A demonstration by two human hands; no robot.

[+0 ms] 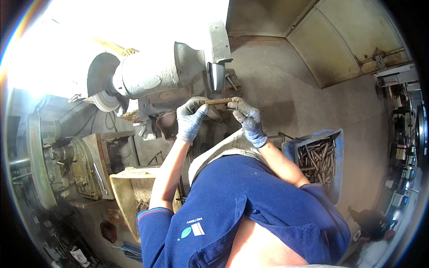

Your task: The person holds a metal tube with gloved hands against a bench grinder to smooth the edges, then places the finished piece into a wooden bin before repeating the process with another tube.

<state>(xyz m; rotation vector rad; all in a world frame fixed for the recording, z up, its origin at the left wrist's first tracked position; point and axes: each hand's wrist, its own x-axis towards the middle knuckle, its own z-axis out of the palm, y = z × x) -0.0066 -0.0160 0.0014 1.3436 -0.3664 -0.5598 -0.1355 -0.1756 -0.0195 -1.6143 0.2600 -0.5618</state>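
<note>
A short brownish metal rod (218,102) lies level between my two gloved hands. The fingers of my left hand (191,119) are closed on its left end. At the other end, the fingertips of my right hand (248,119) grip it, the thumb lower and partly apart. Both gloves are grey-white with dark, dirty fingers. Just beyond the rod stands a bench grinder (149,73). Its right-hand wheel housing (218,42) is close above the rod, and I see a gap between them. The grinder's left wheel (106,101) is farther off.
To my right a blue crate (341,163) holds many similar rods. A cream-coloured bin (127,190) with some rods stands by my left elbow. Heavy greenish machinery (42,156) fills the left side. Yellowish panels (342,40) stand at the far right; glare washes out the upper left.
</note>
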